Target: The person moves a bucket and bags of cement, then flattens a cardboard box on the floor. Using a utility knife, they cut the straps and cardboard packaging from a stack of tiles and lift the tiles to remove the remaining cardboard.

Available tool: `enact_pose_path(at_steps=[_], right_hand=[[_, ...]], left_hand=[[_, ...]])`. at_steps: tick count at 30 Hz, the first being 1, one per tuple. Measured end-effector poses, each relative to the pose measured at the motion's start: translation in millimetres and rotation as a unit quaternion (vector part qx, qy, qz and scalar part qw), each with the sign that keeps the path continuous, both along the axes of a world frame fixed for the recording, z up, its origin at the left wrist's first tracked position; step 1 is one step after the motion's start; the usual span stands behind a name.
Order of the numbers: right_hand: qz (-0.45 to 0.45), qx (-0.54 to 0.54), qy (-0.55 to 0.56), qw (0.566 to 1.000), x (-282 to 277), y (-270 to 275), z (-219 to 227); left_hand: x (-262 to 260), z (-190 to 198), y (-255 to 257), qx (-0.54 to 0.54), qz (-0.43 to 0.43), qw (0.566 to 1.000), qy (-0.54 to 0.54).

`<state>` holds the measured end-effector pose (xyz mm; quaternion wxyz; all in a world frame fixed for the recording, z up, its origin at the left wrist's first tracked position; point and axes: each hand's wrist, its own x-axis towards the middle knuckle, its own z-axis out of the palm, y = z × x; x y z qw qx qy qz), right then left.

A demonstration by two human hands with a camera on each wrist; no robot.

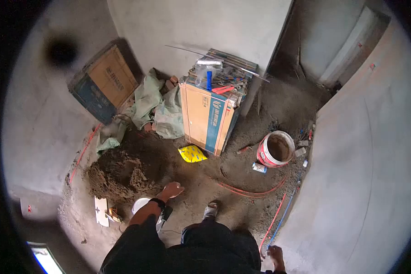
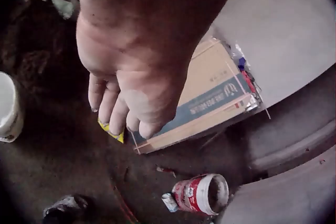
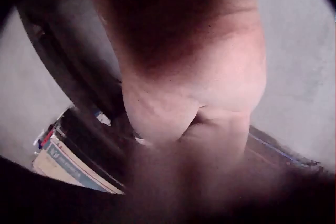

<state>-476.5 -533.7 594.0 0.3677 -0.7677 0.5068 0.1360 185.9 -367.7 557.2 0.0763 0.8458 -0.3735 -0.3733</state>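
Observation:
My left hand (image 1: 171, 190) hangs over the dirty floor beside a white bucket (image 1: 140, 203), its fingers loosely bent around nothing. The left wrist view shows that hand (image 2: 139, 87) overlapping a yellow bag (image 2: 112, 131) and a large carton (image 2: 199, 98). Low at the right of the head view, my right hand (image 1: 276, 256) hangs by the red and blue pipes along the wall. In the right wrist view this hand (image 3: 194, 98) shows nothing in it, though its fingertips are blurred. A heap of brown sand (image 1: 123, 173) lies left of the white bucket.
Tools, including red-handled ones (image 1: 223, 89), lie on the upright cartons (image 1: 198, 118). A red and white bucket (image 1: 265, 153) stands near the right wall. Red pipes (image 1: 246, 193) cross the floor. Green sacks (image 1: 169, 116) and another carton (image 1: 109, 80) lean at the back left.

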Motion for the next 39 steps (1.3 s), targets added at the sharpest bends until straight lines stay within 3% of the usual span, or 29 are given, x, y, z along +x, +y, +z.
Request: enact_pose_path(at_steps=[2,3,4,5,6,8,9,10,12,13,14,15,16,17,18,19,21,23,25,27,29,31,33,36,38,39], right_hand=[[0.111,-0.061,-0.020,0.992,8,-47,-28],[0.294,-0.172,0.043,0.939,40,-72,3],[0.297,-0.168,0.043,0.939,51,-83,5],[0.130,-0.095,-0.028,0.987,59,-96,5],[-0.042,-0.018,-0.097,0.994,69,-111,5],[-0.084,0.009,-0.089,0.993,116,-137,39],[-0.129,0.033,-0.078,0.988,140,-148,58],[-0.139,0.039,-0.079,0.986,137,-166,35],[-0.128,0.053,-0.087,0.987,124,-207,-33],[-0.114,0.056,-0.085,0.988,121,-228,-65],[-0.078,0.048,-0.085,0.992,122,-249,-90],[0.006,-0.010,-0.090,0.996,136,-274,-105],[0.084,-0.078,-0.093,0.989,152,-299,-117],[0.226,-0.211,-0.137,0.941,175,-326,-129],[0.196,-0.200,-0.122,0.952,207,-351,-124],[0.168,-0.184,-0.104,0.963,252,-375,-104],[0.182,-0.236,-0.202,0.933,334,-416,-68],[0.187,-0.253,-0.188,0.931,420,-443,-31],[0.230,-0.255,-0.286,0.895,501,-453,41],[0.273,-0.227,-0.259,0.899,575,-459,82],[0.317,-0.290,-0.315,0.846,636,-462,99],[0.321,-0.284,-0.295,0.854,690,-461,118],[0.340,-0.272,-0.268,0.860,731,-466,124],[0.412,-0.368,-0.224,0.803,774,-473,103],[0.416,-0.363,-0.229,0.802,796,-475,97],[0.420,-0.371,-0.241,0.792,806,-477,98]], left_hand=[[4,9,-26,0.021,0.013,0.999,0.040],[7,12,-36,0.042,0.022,0.996,0.075],[9,1,-39,0.041,0.019,0.996,0.083],[8,-11,-36,0.029,0.005,0.997,0.077],[8,-28,-32,0.005,-0.023,0.998,0.060],[12,-44,-25,-0.019,-0.048,0.998,0.020],[11,-22,-30,0.019,0.025,0.999,0.020],[21,-29,-25,0.023,0.026,0.999,0.013],[57,-91,12,0.029,-0.265,0.957,-0.114],[74,-113,25,0.036,-0.266,0.956,-0.116],[80,-81,17,0.041,-0.194,0.975,-0.097],[84,-40,-2,0.026,-0.040,0.997,-0.065],[84,6,-27,-0.010,0.126,0.991,-0.032],[85,50,-58,-0.046,0.229,0.972,-0.025],[87,88,-90,-0.075,0.294,0.952,-0.037],[97,109,-120,-0.064,0.301,0.951,-0.044],[123,137,-172,-0.041,0.321,0.944,-0.064],[178,102,-200,-0.239,0.272,0.931,-0.029],[225,98,-257,-0.300,0.259,0.916,-0.063],[258,104,-314,-0.326,0.239,0.903,-0.144],[301,95,-370,-0.345,0.224,0.894,-0.177],[342,83,-423,-0.398,0.212,0.877,-0.164],[358,99,-462,-0.286,0.219,0.926,-0.113],[367,76,-497,-0.305,0.235,0.919,-0.085],[357,83,-513,-0.208,0.238,0.933,-0.172],[351,87,-516,-0.203,0.236,0.937,-0.161]])
